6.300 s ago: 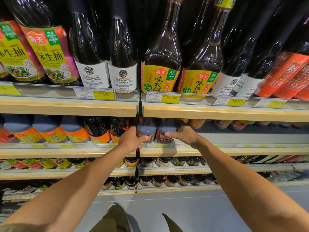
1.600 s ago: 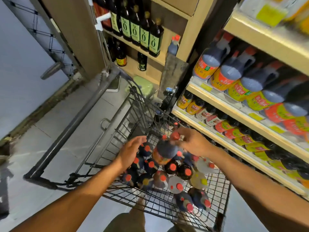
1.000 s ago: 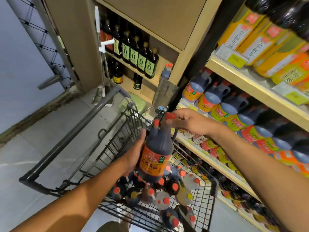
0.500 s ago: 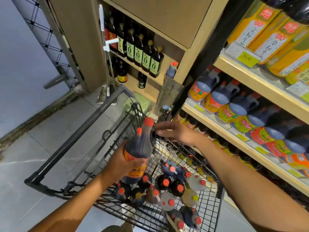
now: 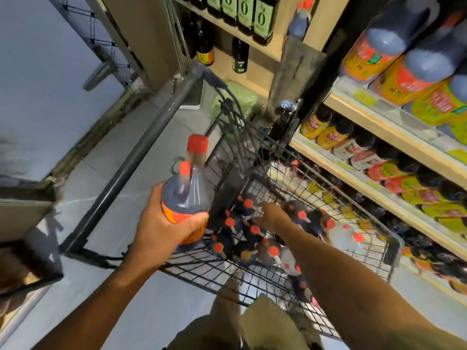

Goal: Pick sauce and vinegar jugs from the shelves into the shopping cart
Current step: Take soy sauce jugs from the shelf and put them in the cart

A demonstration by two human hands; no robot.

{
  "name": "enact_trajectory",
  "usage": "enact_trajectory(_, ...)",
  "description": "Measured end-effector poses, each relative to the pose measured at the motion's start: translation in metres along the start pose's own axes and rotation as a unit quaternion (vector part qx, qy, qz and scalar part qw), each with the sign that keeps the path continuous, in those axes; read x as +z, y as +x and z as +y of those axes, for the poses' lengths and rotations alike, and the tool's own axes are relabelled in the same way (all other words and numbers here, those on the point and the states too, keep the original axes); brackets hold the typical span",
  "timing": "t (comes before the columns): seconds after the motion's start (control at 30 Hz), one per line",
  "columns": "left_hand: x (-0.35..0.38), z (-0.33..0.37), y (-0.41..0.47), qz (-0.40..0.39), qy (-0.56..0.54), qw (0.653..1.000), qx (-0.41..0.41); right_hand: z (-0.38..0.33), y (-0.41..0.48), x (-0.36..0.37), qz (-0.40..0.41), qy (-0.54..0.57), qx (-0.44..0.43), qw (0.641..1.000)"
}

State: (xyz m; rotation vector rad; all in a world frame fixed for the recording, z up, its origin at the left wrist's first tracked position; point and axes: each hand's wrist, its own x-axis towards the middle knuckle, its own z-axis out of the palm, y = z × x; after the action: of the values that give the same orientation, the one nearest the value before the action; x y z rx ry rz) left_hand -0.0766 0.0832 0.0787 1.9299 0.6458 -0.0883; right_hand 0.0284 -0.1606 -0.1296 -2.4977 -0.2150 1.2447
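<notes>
Two stocked shelves (image 5: 358, 114) run along the right, packed with dark jugs bearing yellow and orange labels. Wire shopping cart (image 5: 316, 173) stands just beside them, with its grey handle (image 5: 131, 162) at its left edge. Roughly a dozen red-capped jugs (image 5: 252, 231) stand upright on the cart floor, bunched toward the handle-side edge. One more sauce jug (image 5: 185, 195), dark with an orange label and red cap, is upright above that same edge, apart from the bunch. Left hand (image 5: 161, 231) wraps its lower body, fingers curled round the label. Right hand (image 5: 274, 215) is down inside the cart among the caps, fingers stretched forward and loose; motion blur, so contact with a jug cannot be told.
</notes>
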Motion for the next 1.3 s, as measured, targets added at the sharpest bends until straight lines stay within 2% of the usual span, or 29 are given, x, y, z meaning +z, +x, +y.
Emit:
enact_trajectory(0.2, 0.002, -0.009, 0.007, -0.063, -0.041, 0.997, -0.019, 0.003, 0.047, 0.039, 0.078, 0.103, 0.01, 0.992)
enact_trajectory(0.47, 0.007, -0.012, 0.018, -0.035, -0.023, 0.999, -0.029, 0.006, 0.065, 0.057, 0.128, 0.068, 0.0, 0.989)
enact_trajectory(0.7, 0.012, -0.002, 0.019, -0.021, -0.013, 0.999, -0.02, 0.008, 0.046, 0.033, 0.15, 0.086, -0.038, 0.984)
enact_trajectory(0.83, 0.011, 0.002, 0.019, -0.025, -0.025, 0.999, -0.013, 0.01, 0.019, -0.002, 0.164, 0.141, -0.082, 0.973)
enact_trajectory(1.03, 0.006, 0.023, 0.024, -0.063, -0.112, 0.992, -0.015, -0.015, -0.059, -0.09, 0.211, 0.325, -0.136, 0.912)
enact_trajectory(1.2, 0.008, 0.059, 0.026, -0.098, -0.188, 0.977, 0.026, -0.036, -0.111, -0.157, 0.272, 0.464, -0.152, 0.829)
enact_trajectory(1.3, 0.012, 0.088, 0.022, -0.154, -0.171, 0.97, 0.076, -0.045, -0.142, -0.195, 0.305, 0.556, -0.161, 0.756)
